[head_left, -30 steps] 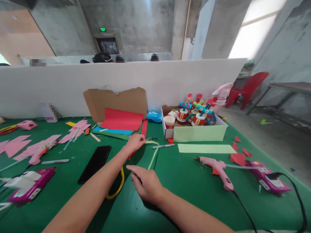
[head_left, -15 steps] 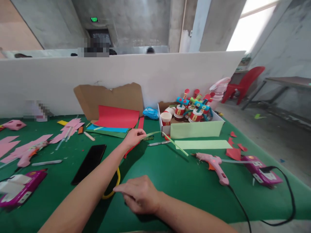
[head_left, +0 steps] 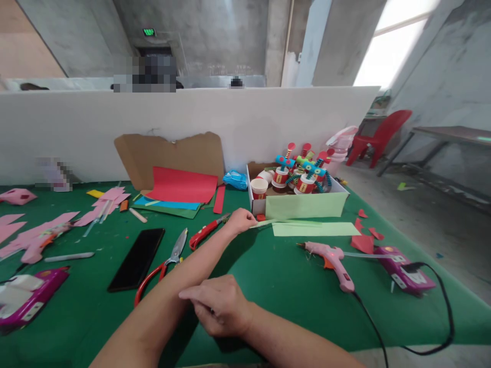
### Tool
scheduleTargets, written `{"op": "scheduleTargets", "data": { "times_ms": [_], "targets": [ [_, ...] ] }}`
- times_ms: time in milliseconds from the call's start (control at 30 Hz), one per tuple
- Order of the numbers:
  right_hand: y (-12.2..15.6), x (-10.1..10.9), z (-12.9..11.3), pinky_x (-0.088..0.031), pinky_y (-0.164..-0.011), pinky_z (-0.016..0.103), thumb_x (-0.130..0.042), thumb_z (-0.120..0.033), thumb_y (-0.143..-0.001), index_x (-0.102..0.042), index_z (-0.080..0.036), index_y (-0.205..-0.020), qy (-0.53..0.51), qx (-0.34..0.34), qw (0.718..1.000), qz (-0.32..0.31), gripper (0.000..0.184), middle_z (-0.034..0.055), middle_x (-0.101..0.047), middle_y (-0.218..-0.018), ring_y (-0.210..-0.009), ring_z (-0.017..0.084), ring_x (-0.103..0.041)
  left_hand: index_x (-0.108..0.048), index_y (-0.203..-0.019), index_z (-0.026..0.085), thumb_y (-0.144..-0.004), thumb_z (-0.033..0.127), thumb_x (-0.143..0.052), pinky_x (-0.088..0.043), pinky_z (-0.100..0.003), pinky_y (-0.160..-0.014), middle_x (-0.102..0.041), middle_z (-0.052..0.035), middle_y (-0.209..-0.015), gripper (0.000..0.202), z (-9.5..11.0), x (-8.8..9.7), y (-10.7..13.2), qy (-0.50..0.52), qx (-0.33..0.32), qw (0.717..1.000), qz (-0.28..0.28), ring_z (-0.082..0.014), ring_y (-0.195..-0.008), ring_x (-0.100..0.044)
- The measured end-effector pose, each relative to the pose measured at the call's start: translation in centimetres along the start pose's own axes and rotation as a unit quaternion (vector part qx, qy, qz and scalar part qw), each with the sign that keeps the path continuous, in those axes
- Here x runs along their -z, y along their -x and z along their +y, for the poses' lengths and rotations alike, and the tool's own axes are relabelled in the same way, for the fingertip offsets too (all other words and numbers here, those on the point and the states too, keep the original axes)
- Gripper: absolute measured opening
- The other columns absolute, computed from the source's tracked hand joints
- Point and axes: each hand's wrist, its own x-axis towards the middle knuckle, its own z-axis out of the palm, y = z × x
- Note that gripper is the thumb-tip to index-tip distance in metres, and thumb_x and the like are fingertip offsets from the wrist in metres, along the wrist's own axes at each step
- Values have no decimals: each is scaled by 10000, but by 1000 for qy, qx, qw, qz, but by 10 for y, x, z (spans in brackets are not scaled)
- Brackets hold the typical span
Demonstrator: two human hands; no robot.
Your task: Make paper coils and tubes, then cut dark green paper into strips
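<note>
My left hand (head_left: pixel 241 221) reaches across the green table (head_left: pixel 276 276) and pinches one end of a thin light green paper strip (head_left: pixel 291 223). The strip lies out to the right, along the edge of a light green sheet (head_left: pixel 312 229), just in front of the white box (head_left: pixel 307 204). My right hand (head_left: pixel 220 308) rests near the table's front edge with its fingers curled down; what is under them is hidden. Red-handled scissors (head_left: pixel 164 263) and a red utility knife (head_left: pixel 205 232) lie just left of my left forearm.
The white box holds paper-cup figures (head_left: pixel 301 176). A pink glue gun (head_left: pixel 332 256) with a black cord and a magenta box (head_left: pixel 402 267) lie at the right. A black phone (head_left: pixel 136 258), red paper (head_left: pixel 180 186), cardboard and pink scraps (head_left: pixel 34 232) are to the left. A white partition (head_left: pixel 76 128) runs behind.
My left hand has carried the green strip to the right, from beside the red paper to the box front, uncovering the scissors and knife. My right hand has drawn back toward me.
</note>
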Motion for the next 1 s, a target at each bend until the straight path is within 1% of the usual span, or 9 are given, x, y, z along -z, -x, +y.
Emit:
{"op": "scheduleTargets", "data": {
  "times_ms": [167, 300, 367, 467, 567, 700, 833, 933, 1000],
  "targets": [
    [-2, 3, 0, -547, -667, 221, -361, -159, -895, -595, -179, -1099, -1, -7, 1000, 16, 311, 29, -713, -724, -638, 124, -663, -745, -635, 152, -701, 233, -640, -420, -236, -554, -657, -25, -551, 148, 17, -19, -3, 10, 26, 999, -18, -134, -537, -562],
    [-3, 5, 0, -556, -687, 230, -359, -157, -889, -596, -187, -1113, -2, -12, 1000, 23, 327, 22, -714, -709, -640, 130, -673, -751, -649, 166, -720, 224, -628, -424, -236, -577, -670, -39, -564, 153, 34, -29, -3, -34, 21, 999, -19, -141, -557, -582],
    [-3, 8, 0, -558, -683, 227, -374, -155, -887, -602, -191, -1104, 0, -14, 999, 42, 316, 19, -716, -705, -624, 129, -672, -757, -681, 169, -742, 228, -618, -424, -245, -600, -698, -61, -618, 163, 43, -33, -4, -65, 16, 998, -12, -159, -612, -609],
    [-5, 12, 1, -557, -675, 221, -403, -149, -880, -610, -192, -1088, 1, -14, 997, 75, 297, 20, -721, -714, -613, 127, -672, -763, -776, 168, -807, 307, -595, -424, -269, -643, -741, -101, -783, 220, 51, -36, -4, -89, -9, 996, 16, -197, -736, -643],
    [-6, 14, 1, -557, -683, 230, -389, -154, -886, -609, -196, -1102, 5, -26, 998, 61, 312, 21, -719, -719, -635, 133, -677, -742, -872, 181, -848, 341, -563, -422, -283, -705, -743, -99, -905, 240, 49, -32, 0, -97, -56, 992, 58, -213, -829, -642],
    [-5, 11, 0, -547, -675, 231, -370, -162, -903, -611, -192, -1113, 11, -38, 999, 32, 321, 24, -709, -717, -643, 132, -671, -677, -797, 192, -892, 271, -461, -391, -279, -717, -714, -74, -872, 249, 28, -7, 16, -135, -108, 982, 77, -197, -816, -614],
    [-5, 9, 1, -518, -648, 204, -383, -237, -958, -611, -199, -1138, -19, -82, 996, 40, 293, 29, -722, -782, -659, 119, -661, -586, -721, 200, -902, 308, -406, -336, -270, -621, -643, -51, -710, 277, -10, 41, 33, -189, -60, 974, 106, -183, -673, -562],
    [-8, 8, 3, -473, -606, 181, -381, -357, -991, -659, -203, -958, -50, -144, 988, 14, 319, 13, -702, -732, -625, 104, -629, -529, -619, 211, -893, 385, -380, -332, -264, -599, -602, -34, -627, 357, -46, 83, 40, -171, -33, 975, 140, -178, -622, -536],
    [-13, 6, 5, -430, -575, 179, -400, -391, -989, -641, -195, -765, -47, -191, 980, -31, 382, -3, -656, -646, -586, 99, -593, -558, -675, 211, -849, 351, -405, -358, -250, -611, -628, -19, -659, 271, -68, 108, 43, -119, -21, 977, 177, -170, -638, -553]
  ]
}}
